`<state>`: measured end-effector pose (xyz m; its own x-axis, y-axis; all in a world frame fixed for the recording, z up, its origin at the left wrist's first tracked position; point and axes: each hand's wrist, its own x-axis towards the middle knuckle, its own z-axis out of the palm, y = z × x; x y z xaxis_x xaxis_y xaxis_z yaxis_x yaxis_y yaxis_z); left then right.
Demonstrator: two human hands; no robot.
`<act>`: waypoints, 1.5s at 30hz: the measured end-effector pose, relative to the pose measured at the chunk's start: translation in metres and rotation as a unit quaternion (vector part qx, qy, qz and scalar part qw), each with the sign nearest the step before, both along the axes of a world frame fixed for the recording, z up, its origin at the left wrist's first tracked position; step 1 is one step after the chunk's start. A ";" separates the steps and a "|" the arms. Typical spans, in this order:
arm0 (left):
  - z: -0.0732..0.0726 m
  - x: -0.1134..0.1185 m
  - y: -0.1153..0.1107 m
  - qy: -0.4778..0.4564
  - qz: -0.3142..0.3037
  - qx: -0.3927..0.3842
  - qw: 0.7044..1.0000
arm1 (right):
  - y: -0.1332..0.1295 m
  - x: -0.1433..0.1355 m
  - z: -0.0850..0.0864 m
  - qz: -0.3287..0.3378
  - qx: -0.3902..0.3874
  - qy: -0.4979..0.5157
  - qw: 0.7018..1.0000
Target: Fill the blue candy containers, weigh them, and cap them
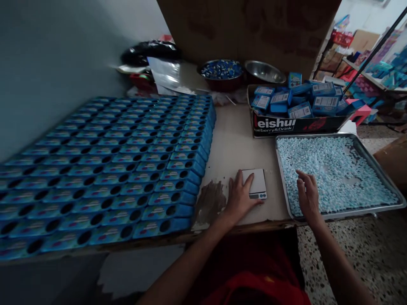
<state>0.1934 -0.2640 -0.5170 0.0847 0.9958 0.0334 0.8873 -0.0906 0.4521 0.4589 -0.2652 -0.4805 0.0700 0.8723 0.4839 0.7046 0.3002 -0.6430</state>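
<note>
A small digital scale (258, 180) with a white platform and a few front buttons lies on the table. My left hand (241, 195) rests over its left side with the fingers spread, one fingertip on the platform and the thumb along the front edge. To the right, a metal tray (281, 169) holds a layer of small pale blue and white pieces (330, 169), perhaps candies. Over the tray's left part is my right hand (308, 192), its fingers loosely bent and apart. Nothing shows between them.
Rows of blue boxes (127, 159) with round dark openings cover the table's left side. Behind the tray, a carton (273, 129) holds more blue boxes (324, 103). A bowl of blue-and-white small packets (221, 69) and a metal bowl (265, 72) stand at the back.
</note>
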 end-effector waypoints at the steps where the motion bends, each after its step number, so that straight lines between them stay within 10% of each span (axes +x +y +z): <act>1: 0.001 0.002 0.009 0.001 0.000 0.005 1.000 | 0.001 -0.001 0.000 0.008 0.001 0.002 1.000; 12: 0.027 0.006 0.160 -0.023 -0.048 -0.048 0.997 | 0.003 -0.001 0.000 -0.001 -0.002 0.028 1.000; 24: 0.030 -0.025 0.201 0.039 -0.263 -0.024 0.964 | 0.003 -0.004 0.003 0.010 -0.002 0.010 1.000; 33: 0.045 -0.106 0.276 0.079 -0.098 -0.091 0.988 | 0.000 -0.006 0.003 0.044 -0.003 0.013 0.999; 45: 0.042 -0.116 0.415 0.048 -0.159 -0.084 0.983 | 0.001 0.003 -0.021 -0.004 -0.041 -0.012 0.999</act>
<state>0.0773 0.1507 -0.4748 0.3873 0.9094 -0.1517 0.8653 -0.3017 0.4004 0.4617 -0.2640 -0.5013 0.0672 0.9086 0.4122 0.7225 0.2407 -0.6481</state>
